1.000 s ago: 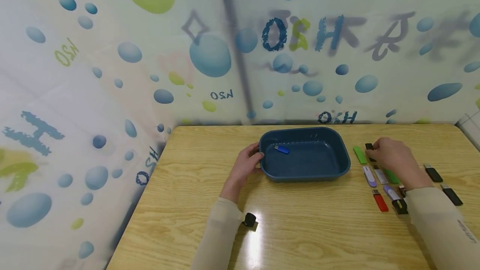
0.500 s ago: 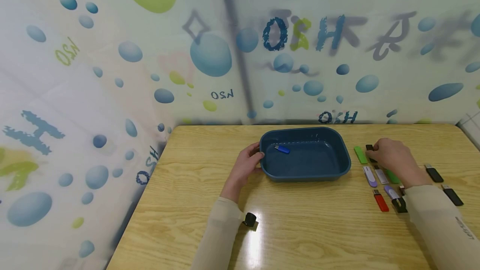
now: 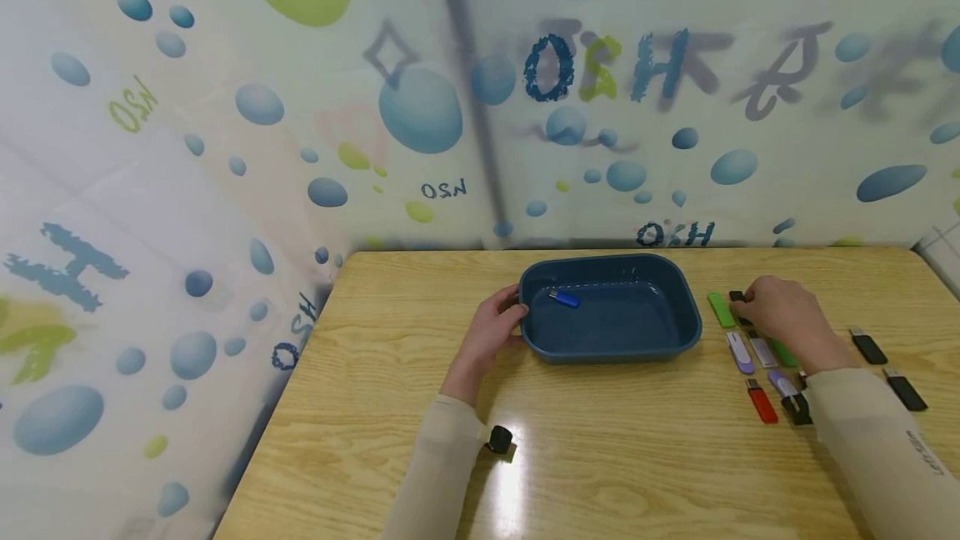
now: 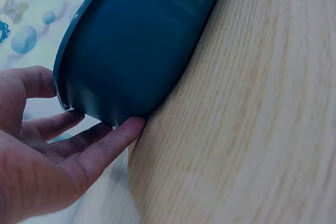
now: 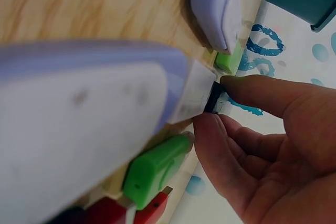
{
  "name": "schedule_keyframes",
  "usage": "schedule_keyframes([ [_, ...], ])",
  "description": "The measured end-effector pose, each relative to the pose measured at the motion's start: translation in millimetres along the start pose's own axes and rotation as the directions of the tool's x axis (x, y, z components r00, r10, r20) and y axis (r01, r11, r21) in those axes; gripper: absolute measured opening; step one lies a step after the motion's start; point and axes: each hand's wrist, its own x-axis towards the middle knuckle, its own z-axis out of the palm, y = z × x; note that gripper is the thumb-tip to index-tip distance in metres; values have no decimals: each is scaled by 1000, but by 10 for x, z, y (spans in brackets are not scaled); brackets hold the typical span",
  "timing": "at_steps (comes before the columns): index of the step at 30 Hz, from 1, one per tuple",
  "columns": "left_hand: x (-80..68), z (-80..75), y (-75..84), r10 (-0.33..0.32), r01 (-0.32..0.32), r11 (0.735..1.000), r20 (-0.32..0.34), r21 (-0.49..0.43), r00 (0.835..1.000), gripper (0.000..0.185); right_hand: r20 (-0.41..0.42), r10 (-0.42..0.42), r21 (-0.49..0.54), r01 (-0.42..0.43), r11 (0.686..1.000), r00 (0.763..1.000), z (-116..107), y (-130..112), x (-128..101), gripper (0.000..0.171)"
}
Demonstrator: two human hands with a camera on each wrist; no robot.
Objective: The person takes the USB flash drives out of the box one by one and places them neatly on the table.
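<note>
My left hand (image 3: 491, 327) grips the left end of a dark blue plastic basin (image 3: 607, 357). In the left wrist view, its thumb lies at the rim while the fingertips press the outer wall (image 4: 131, 40). Inside the basin, towards the left, lies a blue USB stick (image 3: 566, 298). To the right of the basin, my right hand (image 3: 787, 315) pinches a black USB stick (image 5: 212, 97) between thumb and forefinger, low over the table. Close by are a bright green USB stick (image 3: 720, 309) and a purple-and-white one (image 3: 738, 352).
More USB sticks lie below the right hand, among them a silver one (image 3: 762, 351), a red one (image 3: 763, 403) and a second green one (image 5: 155, 171). Two black sticks (image 3: 868, 348) lie further right. A patterned curtain (image 3: 450, 215) stands behind the wooden table (image 3: 360, 407).
The right forearm has shifted very slightly, with the fingers staying at the same black USB stick. The left hand and the basin have stayed put.
</note>
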Motion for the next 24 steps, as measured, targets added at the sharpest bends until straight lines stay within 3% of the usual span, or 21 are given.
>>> schedule_keyframes([
  [20,-13,11,13,2,-2,1000,-9,6,1000,51,61,20,18,-21,1000,998,-33,6,-7,49],
  [24,-12,9,8,1,-1,1000,-11,8,1000,51,33,24,38,-25,999,999,-65,-4,-46,46],
])
